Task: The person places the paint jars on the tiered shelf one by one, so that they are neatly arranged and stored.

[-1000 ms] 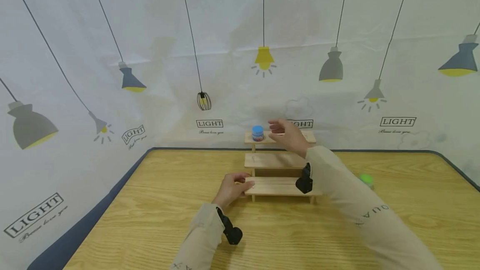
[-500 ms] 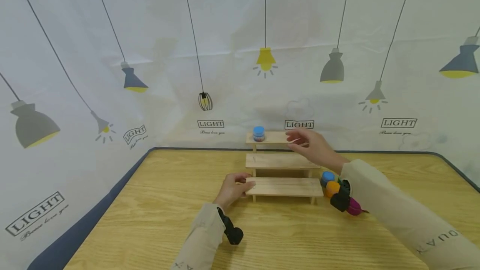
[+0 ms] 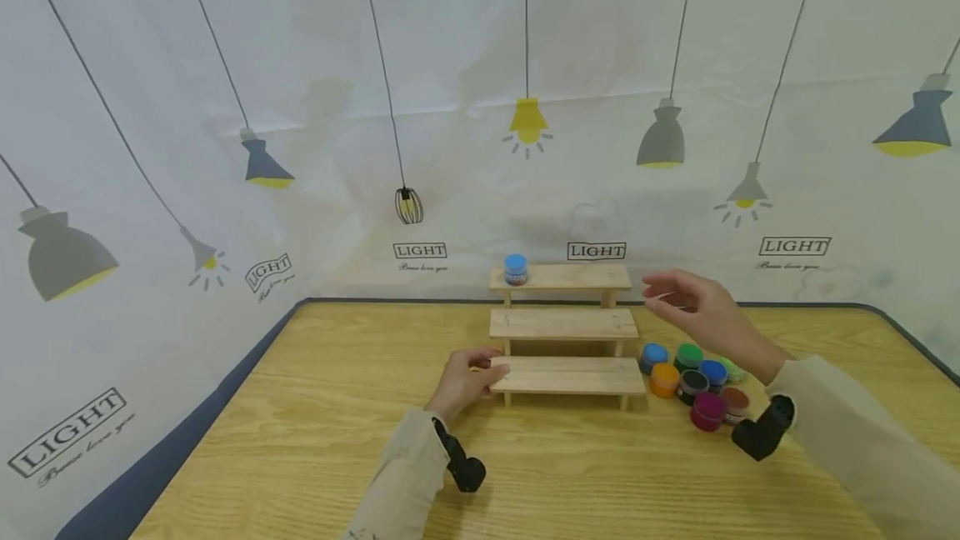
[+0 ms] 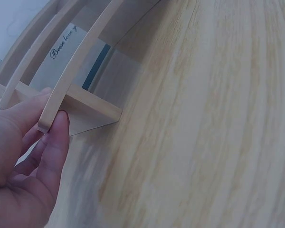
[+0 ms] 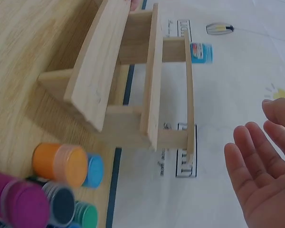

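Note:
A three-tier wooden stand (image 3: 562,323) stands on the table, with a light-blue-lidded jar (image 3: 516,269) at the left of its top tier. The left hand (image 3: 459,382) pinches the left end of the lowest tier; in the left wrist view the thumb and fingers of that hand (image 4: 28,156) close on the board's end (image 4: 50,111). The right hand (image 3: 701,311) is in the air to the right of the top tier, above several paint jars. In the right wrist view the right hand (image 5: 266,171) has relaxed, slightly bent fingers and holds nothing.
Right of the stand several jars are grouped on the table, among them orange (image 3: 664,380), green (image 3: 688,357), black (image 3: 692,387) and purple (image 3: 707,412). Behind the table hangs a white sheet (image 3: 465,148) printed with lamps.
The right hand has moved away from the top tier to the right, uncovering the jars beside the stand. The left hand keeps its grip on the lowest tier.

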Demonstrator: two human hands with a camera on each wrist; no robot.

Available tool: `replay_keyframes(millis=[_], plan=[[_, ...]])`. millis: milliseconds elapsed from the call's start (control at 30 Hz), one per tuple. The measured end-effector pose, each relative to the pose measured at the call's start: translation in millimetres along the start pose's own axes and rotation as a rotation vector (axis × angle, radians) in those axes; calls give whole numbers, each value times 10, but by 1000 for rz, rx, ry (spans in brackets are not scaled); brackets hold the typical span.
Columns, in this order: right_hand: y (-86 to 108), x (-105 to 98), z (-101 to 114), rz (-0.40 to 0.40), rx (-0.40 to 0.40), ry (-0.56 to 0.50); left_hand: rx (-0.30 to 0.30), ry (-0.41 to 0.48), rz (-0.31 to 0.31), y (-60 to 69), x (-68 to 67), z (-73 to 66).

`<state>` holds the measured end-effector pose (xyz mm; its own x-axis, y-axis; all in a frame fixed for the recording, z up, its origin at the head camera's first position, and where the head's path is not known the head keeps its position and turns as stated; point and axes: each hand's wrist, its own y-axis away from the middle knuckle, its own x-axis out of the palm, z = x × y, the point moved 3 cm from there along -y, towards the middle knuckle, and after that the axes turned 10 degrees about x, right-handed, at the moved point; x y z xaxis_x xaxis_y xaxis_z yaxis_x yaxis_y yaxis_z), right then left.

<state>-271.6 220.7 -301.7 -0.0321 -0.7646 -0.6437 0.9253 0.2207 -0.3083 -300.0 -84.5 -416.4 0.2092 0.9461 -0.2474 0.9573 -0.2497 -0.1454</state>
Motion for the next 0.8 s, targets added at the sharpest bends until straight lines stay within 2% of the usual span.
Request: replay_keyframes(millis=[33, 100, 267, 467, 633, 800], plan=[[28, -23, -33, -5, 7, 9, -3, -2, -3, -10, 0, 32], [89, -64, -104, -9, 26, 25, -14, 2, -5, 16, -1, -25], [257, -136, -309, -25, 71, 66, -26, 8, -5, 113, 9, -239], [475, -200, -579, 6, 152, 97, -26, 8, -6, 136, 28, -281], [598, -229, -806, 40, 242, 120, -22, 2, 0, 119, 17, -249], [689, -204, -993, 69, 313, 129, -20, 13, -1, 37, -1, -70]])
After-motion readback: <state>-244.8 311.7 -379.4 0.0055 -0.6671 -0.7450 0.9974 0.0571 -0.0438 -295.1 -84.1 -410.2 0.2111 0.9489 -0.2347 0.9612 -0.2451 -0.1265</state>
